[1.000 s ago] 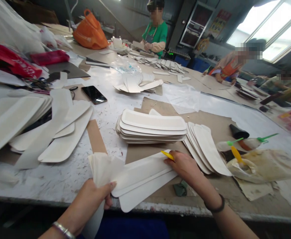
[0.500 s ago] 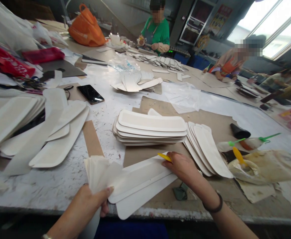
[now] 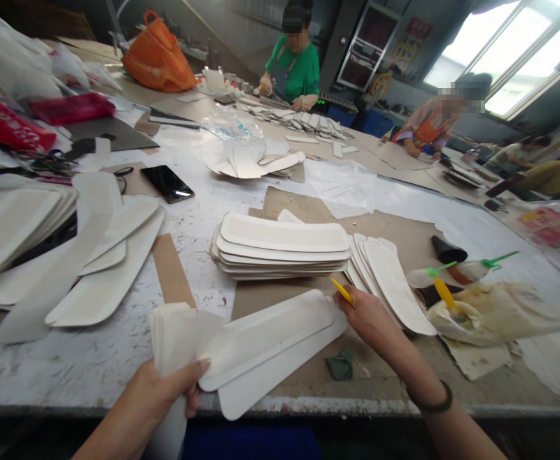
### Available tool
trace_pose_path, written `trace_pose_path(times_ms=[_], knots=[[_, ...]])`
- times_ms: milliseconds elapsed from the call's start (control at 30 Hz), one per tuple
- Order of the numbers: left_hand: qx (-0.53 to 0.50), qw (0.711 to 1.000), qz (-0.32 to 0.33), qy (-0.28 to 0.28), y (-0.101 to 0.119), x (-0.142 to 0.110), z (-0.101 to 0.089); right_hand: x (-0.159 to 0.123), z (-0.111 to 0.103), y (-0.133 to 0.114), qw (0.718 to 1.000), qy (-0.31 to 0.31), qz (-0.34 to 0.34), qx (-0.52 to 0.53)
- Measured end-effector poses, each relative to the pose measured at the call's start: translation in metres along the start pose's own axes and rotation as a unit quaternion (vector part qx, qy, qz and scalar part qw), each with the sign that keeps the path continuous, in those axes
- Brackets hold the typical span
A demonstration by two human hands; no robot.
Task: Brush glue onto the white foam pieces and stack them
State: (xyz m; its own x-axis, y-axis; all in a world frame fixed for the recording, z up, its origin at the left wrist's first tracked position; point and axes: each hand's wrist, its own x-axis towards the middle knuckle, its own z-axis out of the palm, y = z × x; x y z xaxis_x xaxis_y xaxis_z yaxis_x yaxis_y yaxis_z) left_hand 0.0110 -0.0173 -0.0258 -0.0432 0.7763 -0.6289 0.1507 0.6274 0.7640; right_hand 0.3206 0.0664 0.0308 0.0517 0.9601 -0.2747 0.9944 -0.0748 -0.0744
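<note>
My left hand (image 3: 162, 393) is closed on a sheaf of thin white sheets (image 3: 177, 332) at the table's near edge, thumb pressing the left end of a long white padded piece (image 3: 265, 335). A second flat white piece (image 3: 280, 370) lies under it. My right hand (image 3: 366, 316) is closed on a small yellow tool (image 3: 341, 291) and rests at the right end of the padded piece. Behind these sits a stack of finished white pieces (image 3: 282, 246).
Fanned white pieces (image 3: 385, 281) and glue bottles with green nozzles (image 3: 462, 271) lie to the right. More white pieces (image 3: 93, 255) pile up at left near a black phone (image 3: 167, 184). Other people work at the far side, beside an orange bag (image 3: 158, 57).
My right hand has slid rightward off the padded piece to its right end, the yellow tool now pointing up. The left hand keeps its hold.
</note>
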Motion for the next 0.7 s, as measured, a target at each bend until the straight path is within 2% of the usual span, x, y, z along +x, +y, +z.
trace_pose_path(times_ms=[267, 367, 433, 533, 600, 700], knots=[[-0.113, 0.993, -0.004, -0.02, 0.003, -0.015, -0.01, -0.004, 0.004, 0.0, 0.991, -0.014, -0.061, 0.114], [-0.162, 0.986, 0.003, -0.04, 0.01, -0.02, -0.014, -0.009, 0.005, 0.004, 0.975, -0.028, -0.075, 0.208], [-0.182, 0.981, 0.006, -0.062, 0.012, -0.022, -0.017, -0.015, 0.007, 0.005, 0.953, -0.061, -0.05, 0.294], [-0.213, 0.974, 0.004, -0.08, 0.01, -0.022, -0.019, -0.025, 0.011, 0.006, 0.916, -0.106, 0.027, 0.387], [-0.243, 0.967, 0.016, -0.081, 0.007, -0.022, -0.02, -0.033, 0.012, 0.004, 0.901, -0.093, 0.055, 0.42], [-0.27, 0.96, 0.031, -0.068, 0.003, -0.024, -0.019, -0.046, 0.009, -0.002, 0.894, -0.054, 0.051, 0.442]])
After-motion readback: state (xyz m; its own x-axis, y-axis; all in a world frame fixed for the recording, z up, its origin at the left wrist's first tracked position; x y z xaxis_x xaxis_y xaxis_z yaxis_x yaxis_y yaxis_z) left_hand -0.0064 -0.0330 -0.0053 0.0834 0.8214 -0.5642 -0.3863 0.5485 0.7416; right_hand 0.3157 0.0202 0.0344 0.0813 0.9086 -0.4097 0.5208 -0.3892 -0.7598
